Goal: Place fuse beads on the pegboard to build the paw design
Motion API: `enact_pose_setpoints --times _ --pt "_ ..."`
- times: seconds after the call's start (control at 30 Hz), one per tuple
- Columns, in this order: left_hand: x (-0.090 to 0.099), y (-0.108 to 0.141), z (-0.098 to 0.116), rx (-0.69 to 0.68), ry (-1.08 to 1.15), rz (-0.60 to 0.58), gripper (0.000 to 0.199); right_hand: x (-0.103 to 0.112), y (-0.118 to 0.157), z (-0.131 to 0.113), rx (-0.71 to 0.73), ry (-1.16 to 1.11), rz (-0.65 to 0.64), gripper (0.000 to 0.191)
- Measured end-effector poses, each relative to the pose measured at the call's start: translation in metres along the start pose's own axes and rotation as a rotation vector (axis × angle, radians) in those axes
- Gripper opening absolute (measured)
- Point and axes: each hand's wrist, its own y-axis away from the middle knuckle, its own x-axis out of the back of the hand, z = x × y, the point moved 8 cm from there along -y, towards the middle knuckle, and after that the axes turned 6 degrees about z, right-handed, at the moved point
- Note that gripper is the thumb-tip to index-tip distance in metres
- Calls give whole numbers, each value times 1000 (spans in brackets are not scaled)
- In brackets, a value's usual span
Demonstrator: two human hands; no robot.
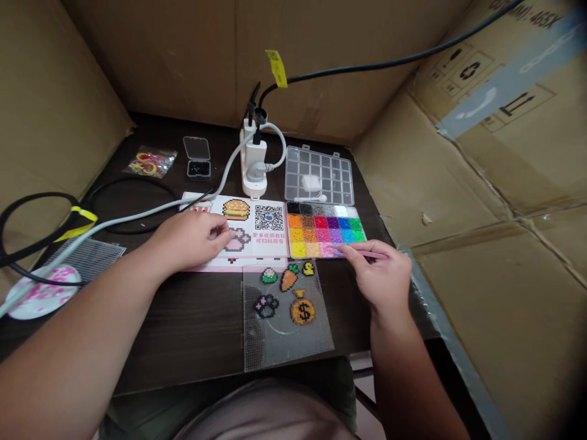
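My right hand [383, 272] is closed round a pink tweezer-like tool [373, 254], its tip over the pink compartments of the bead box [305, 234]. My left hand [197, 238] rests on the printed pattern sheet [268, 245], fingers curled together beside a paw picture; whether they hold anything is hidden. Nearer me lies a clear pegboard [287, 345] with bead figures: a money bag [302, 310], a carrot [289, 278], a duck [309, 268], a green-and-white piece [269, 275] and a black paw outline [266, 305] with some pink beads inside.
Behind the sheet stands a white power strip [254, 165] with cables. The box's clear lid [320, 177] lies open. At left are a plate of pink beads [43, 293], a small black-bead case [199, 169] and a bag [150, 162]. Cardboard walls [275, 30] surround the table.
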Motion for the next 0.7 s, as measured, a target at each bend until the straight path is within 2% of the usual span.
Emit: enact_pose_setpoints --times 0.13,0.27,0.33,0.4,0.53,0.6,0.7 --pt "0 0 0 -17 13 14 32 4 -1 -2 -7 -25 30 17" --pt "1 1 1 -20 -32 14 33 -1 4 -6 -15 -166 -41 20" --pt "1 2 2 -37 -46 24 35 -12 12 -16 4 -271 -153 20" --pt "1 2 3 -49 -46 34 35 -28 25 -30 24 -351 -324 21" --pt "-1 2 1 -41 -29 40 36 -54 48 -56 76 -403 -602 25" --pt "-1 2 1 -42 -20 47 36 -62 55 -63 107 -425 -672 23" --pt "-1 1 1 -42 -11 51 36 -67 59 -67 145 -465 -709 17"
